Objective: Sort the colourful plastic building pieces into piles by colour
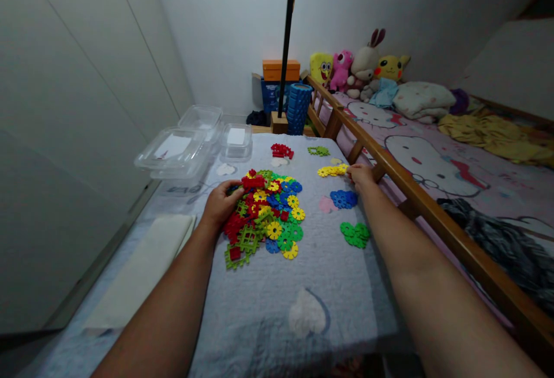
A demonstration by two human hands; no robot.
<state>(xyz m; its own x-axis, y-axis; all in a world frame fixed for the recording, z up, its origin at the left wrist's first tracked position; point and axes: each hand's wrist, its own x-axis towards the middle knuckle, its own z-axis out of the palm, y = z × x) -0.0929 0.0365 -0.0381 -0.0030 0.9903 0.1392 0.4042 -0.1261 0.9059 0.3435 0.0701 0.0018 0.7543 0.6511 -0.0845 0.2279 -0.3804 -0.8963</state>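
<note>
A heaped pile of plastic building pieces lies mid-table: red blocks [253,182], lime-green lattice pieces [249,239] and notched flower discs [274,229] in yellow, blue and green. My left hand [221,204] is at the pile's left edge, thumb and forefinger close together beside a red block; what lies between them is hidden. Over at the right, my right hand [362,175] pinches the end of a row of yellow flower discs [331,171]. Grouped nearby are blue discs [344,199], green discs [355,235], red blocks [282,150] and lime-green pieces [318,151].
Clear plastic boxes [173,150] stand at the table's back left, above a folded pale cloth [142,268]. A wooden bed rail [389,184] runs along the right side. Behind the table rise a black pole [286,43] on a wooden block and a blue foam roller [298,109].
</note>
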